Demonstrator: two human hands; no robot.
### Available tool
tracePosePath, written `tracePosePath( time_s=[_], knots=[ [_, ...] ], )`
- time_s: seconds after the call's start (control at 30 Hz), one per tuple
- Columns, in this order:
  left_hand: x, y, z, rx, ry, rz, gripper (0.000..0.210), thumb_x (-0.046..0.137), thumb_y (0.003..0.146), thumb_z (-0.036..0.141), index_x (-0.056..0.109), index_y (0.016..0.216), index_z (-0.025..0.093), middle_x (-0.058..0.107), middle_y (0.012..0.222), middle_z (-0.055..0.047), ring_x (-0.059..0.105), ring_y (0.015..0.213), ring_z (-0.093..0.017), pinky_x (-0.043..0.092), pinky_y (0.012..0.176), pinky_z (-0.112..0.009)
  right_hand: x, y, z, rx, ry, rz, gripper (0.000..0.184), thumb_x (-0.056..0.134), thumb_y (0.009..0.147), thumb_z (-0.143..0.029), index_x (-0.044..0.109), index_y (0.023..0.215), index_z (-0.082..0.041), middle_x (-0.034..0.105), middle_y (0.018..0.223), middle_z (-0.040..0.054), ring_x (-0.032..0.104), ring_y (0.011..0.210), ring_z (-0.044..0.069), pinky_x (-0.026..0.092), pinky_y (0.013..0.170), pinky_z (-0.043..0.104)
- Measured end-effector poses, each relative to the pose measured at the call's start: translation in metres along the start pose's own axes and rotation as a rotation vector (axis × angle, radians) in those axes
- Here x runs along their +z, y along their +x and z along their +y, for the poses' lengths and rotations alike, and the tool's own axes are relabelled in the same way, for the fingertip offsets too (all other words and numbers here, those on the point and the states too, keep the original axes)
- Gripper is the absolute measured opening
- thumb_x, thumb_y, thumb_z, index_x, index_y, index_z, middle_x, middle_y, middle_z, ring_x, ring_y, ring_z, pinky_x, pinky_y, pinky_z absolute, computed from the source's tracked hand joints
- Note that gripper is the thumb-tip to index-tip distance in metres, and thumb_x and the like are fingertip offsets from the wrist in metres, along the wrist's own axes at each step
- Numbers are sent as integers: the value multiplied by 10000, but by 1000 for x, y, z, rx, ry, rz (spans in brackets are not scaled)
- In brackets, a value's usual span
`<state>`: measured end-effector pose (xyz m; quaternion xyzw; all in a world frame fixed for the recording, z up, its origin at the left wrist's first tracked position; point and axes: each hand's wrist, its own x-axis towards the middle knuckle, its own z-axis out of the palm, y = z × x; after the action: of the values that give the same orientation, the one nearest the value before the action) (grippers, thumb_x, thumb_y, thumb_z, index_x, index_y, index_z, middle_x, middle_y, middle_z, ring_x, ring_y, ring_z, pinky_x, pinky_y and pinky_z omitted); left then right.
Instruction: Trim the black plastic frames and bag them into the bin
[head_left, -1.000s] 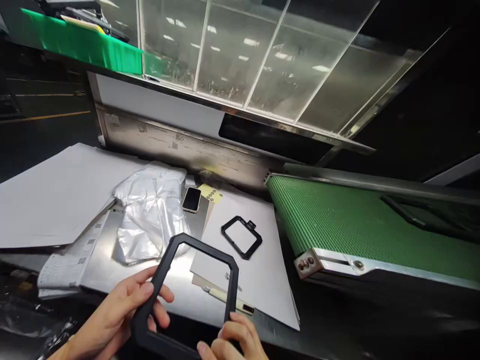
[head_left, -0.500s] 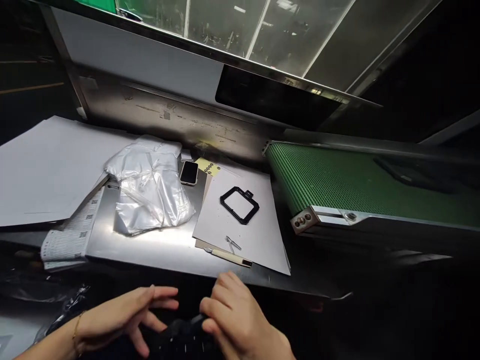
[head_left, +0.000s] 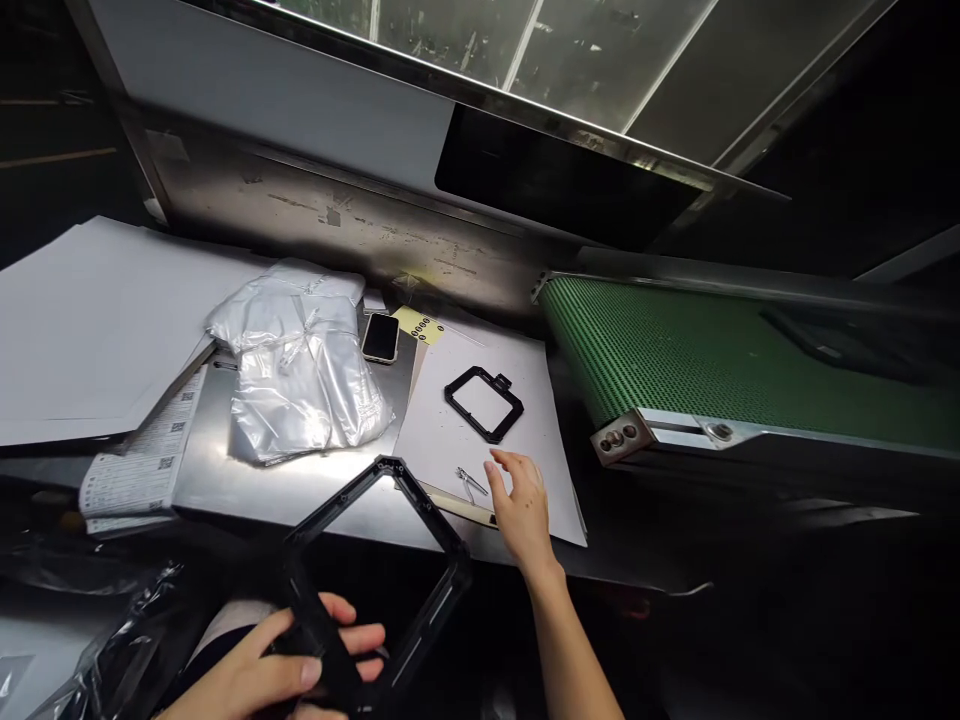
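My left hand point(head_left: 277, 655) grips a black plastic frame point(head_left: 439, 515) by its lower left side, holding it tilted in front of the table's edge. Over the right part of the paper sheets, my right hand point(head_left: 521, 500) is open, its fingers bent and apart, with nothing in it. Just left of its fingertips lies a small pair of silver nippers point(head_left: 471, 485). A cream-handled knife point(head_left: 457, 506) rests along the paper's front edge, partly hidden by the held frame and my hand. Farther back, a second, smaller-looking black frame point(head_left: 451, 396) with a tab lies on the paper point(head_left: 427, 430).
Clear plastic bags point(head_left: 300, 370) lie stacked left of centre, beside a phone point(head_left: 381, 338) and a yellow label sheet point(head_left: 418, 325). Large white sheets point(head_left: 112, 330) cover the left. To the right runs a green conveyor belt point(head_left: 660, 350) with a dark object on it.
My right hand has let go of the black frame and moved up and right to beside the nippers. My left hand has closed on the frame, which is now raised into fuller view.
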<state>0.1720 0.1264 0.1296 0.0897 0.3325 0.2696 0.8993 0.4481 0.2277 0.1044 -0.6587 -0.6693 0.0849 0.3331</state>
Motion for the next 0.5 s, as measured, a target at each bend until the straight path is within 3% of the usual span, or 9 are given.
tracePosePath(
  time_s=[0.1, 0.23, 0.37, 0.5],
  knots=[
    [2, -4, 2, 65, -78, 45, 356, 648, 696, 208, 549, 1035, 164, 574, 1186, -124, 462, 1147, -305, 294, 954, -446, 25, -8, 41, 144, 14, -104, 252, 516, 803, -357, 541, 967, -167, 541, 1004, 47, 510, 919, 185, 401, 805, 413],
    [5, -9, 3, 81, -136, 60, 370, 668, 679, 224, 562, 1029, 165, 585, 1171, -126, 458, 1150, -310, 233, 1000, -465, 41, -16, 53, 260, 154, -143, 216, 513, 811, -329, 560, 946, -168, 535, 1074, 55, 487, 999, 198, 367, 869, 440],
    [7, -10, 4, 83, -134, 86, 355, 668, 683, 235, 569, 1021, 184, 579, 1182, -114, 455, 1154, -301, 267, 985, -445, 27, -13, 29, 396, 461, -109, 299, 485, 817, -369, 512, 1037, -169, 519, 1137, 80, 472, 1066, 224, 355, 892, 464],
    [10, -5, 4, 96, -132, 111, 342, 667, 679, 229, 578, 1008, 196, 585, 1179, -104, 456, 1155, -292, 294, 980, -424, 1, -21, -20, 464, 896, -279, 324, 418, 807, -445, 499, 1014, -209, 597, 1064, 108, 592, 921, 254, 480, 700, 416]
  ],
)
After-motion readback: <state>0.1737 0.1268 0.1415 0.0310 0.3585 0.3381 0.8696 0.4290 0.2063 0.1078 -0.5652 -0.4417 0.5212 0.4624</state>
